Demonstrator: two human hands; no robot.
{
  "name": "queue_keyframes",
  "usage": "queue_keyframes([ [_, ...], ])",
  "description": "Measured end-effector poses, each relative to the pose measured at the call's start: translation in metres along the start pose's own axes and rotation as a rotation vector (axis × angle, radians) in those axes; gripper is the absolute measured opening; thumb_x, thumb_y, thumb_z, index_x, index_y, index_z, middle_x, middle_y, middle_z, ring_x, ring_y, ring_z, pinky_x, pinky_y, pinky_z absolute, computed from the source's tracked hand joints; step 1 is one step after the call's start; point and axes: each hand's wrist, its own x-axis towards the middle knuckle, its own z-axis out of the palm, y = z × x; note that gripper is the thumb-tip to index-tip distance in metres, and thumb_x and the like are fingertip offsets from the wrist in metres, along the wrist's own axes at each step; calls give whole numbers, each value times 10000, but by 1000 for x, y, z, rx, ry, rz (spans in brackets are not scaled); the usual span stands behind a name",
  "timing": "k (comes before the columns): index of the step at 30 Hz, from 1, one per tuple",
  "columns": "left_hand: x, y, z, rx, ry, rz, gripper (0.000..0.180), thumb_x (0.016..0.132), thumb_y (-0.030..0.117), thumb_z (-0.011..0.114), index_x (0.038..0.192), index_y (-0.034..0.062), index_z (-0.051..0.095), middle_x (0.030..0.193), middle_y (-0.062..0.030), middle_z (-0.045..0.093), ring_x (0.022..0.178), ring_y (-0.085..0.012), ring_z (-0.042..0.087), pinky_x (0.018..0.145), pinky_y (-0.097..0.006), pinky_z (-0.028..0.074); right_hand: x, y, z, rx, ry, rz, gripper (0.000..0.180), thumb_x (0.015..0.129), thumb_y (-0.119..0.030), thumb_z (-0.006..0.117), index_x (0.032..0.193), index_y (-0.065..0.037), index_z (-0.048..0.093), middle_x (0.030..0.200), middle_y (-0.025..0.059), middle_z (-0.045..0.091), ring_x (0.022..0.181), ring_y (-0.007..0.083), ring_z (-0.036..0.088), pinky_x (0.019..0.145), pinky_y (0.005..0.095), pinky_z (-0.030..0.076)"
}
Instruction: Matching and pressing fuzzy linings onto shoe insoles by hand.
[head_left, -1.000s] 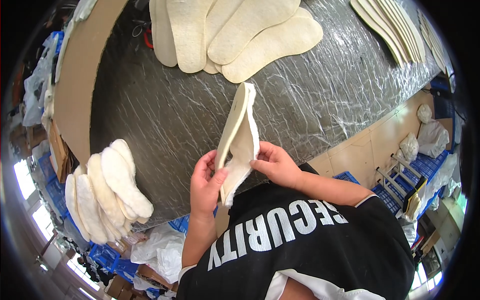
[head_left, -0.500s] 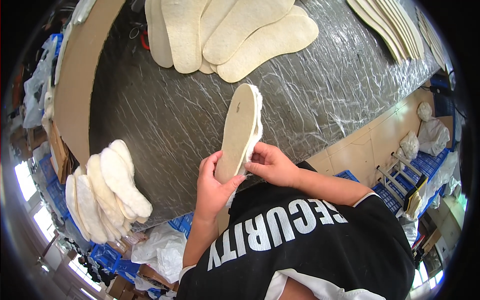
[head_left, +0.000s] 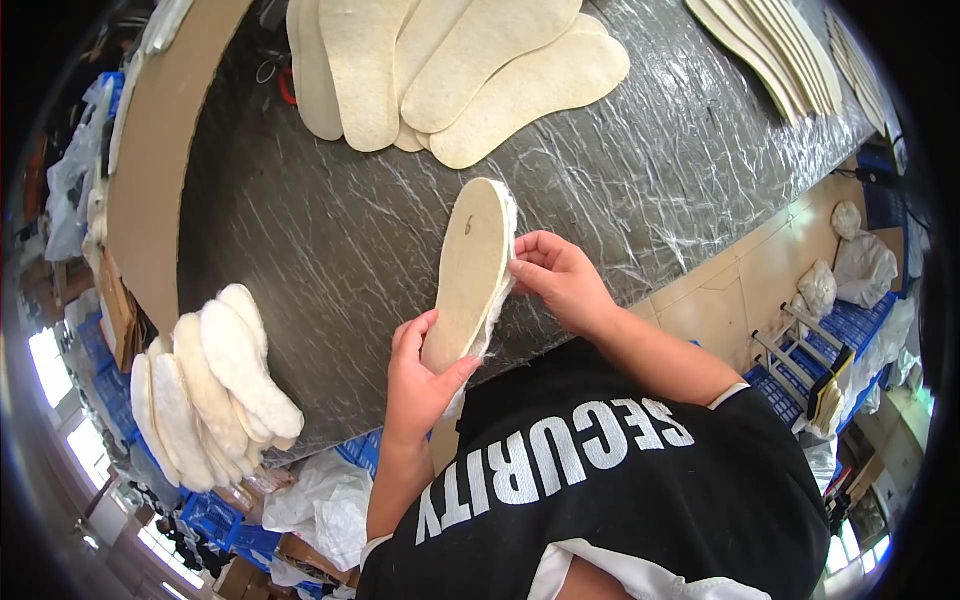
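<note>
A shoe insole (head_left: pixel 468 270) with a smooth beige face and a fluffy white edge is held up over the table near my body. My left hand (head_left: pixel 424 378) grips its lower end, thumb across the near corner. My right hand (head_left: pixel 562 280) pinches the fluffy right edge about midway up. The beige face points toward me and bears a small dark mark near the top. Most of the fleecy side is turned away, showing only along the right edge.
Beige insoles (head_left: pixel 500 75) lie fanned at the far side of the dark film-covered table (head_left: pixel 320 250). Fleecy white insoles (head_left: pixel 215 390) are piled at the left, and a row of beige insoles (head_left: pixel 770 55) lies far right. A red-handled tool (head_left: pixel 287 85) is beside the fan.
My right hand has slid up along the insole's edge, away from the lower end. The insole has shifted slightly left and down, while my left hand keeps its hold.
</note>
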Motion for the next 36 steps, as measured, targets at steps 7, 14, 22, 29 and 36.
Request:
queue_keyframes([
  [7,-2,1,-4,38,-2,28,707,713,83,792,1296,-74,424,1221,-95,466,1124,-182,501,978,-318,412,2,7,-1,-18,3,4,97,918,-66,555,988,0,554,911,37,618,819,108,607,750,265,527],
  [14,-4,6,-3,76,11,34,700,698,54,792,1285,-86,437,1233,-104,450,1138,-197,498,987,-326,410,1,6,3,72,-18,11,86,921,-62,549,989,-10,552,940,40,609,844,108,600,760,270,526],
  [22,2,5,6,42,65,113,767,665,114,846,1283,-88,438,1234,-97,433,1143,-201,497,982,-326,426,-7,8,11,230,-84,76,454,926,-293,591,1262,-45,412,1213,99,522,1111,202,530,907,424,473],
  [29,-1,18,13,-330,65,53,561,783,49,720,1261,-77,454,1203,-113,442,1106,-200,500,942,-328,443,-8,6,16,444,-96,232,431,955,-162,522,1316,-18,337,1250,157,500,1133,290,542,910,491,479],
  [36,-7,4,-4,-468,22,-94,431,895,-25,501,1310,-91,399,1225,-141,547,1102,-188,543,956,-316,431,-8,5,17,488,-79,262,410,955,-99,488,1316,-1,320,1214,169,525,1070,285,584,888,481,495],
])
